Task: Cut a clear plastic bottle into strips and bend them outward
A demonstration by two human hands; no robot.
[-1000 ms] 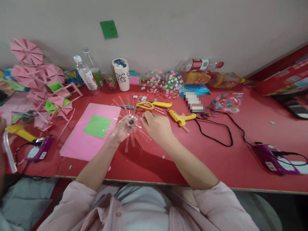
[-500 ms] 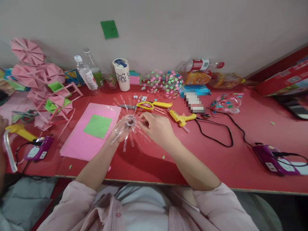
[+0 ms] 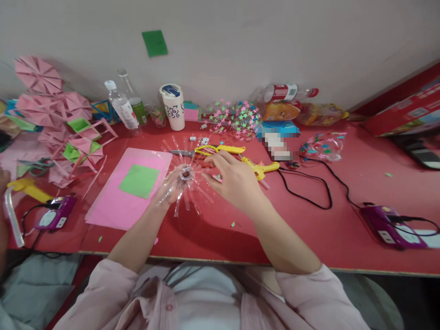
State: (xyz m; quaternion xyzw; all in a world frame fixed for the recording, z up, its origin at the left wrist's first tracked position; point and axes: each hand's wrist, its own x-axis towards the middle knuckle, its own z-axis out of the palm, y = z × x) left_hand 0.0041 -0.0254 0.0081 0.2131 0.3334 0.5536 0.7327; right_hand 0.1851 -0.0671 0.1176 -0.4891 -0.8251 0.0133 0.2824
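Note:
A clear plastic bottle top [image 3: 186,173], cut into thin strips that fan out around its neck ring, is held over the red table. My left hand [image 3: 171,187] grips it from the left, its fingers partly hidden behind the strips. Just to the right, my right hand [image 3: 237,181] has its thumb and fingers apart, with nothing visible between them. Beyond the hands lie yellow-handled scissors [image 3: 206,150] and a yellow cutter [image 3: 233,149]. A yellow glue gun [image 3: 264,169] rests beside my right hand, partly covered by it.
Pink paper sheets [image 3: 106,208] with a green square [image 3: 140,181] lie to the left. Bottles [image 3: 123,110], a white cup [image 3: 176,112] and star-filled plastic pieces [image 3: 245,120] line the wall. Purple power strips [image 3: 392,227] and black cords occupy the right side. Pink paper shapes [image 3: 55,105] stand far left.
My right hand has moved slightly right, away from the bottle top, and its fingers have spread from a pinch near the strips. My left hand still holds the bottle top in nearly the same place.

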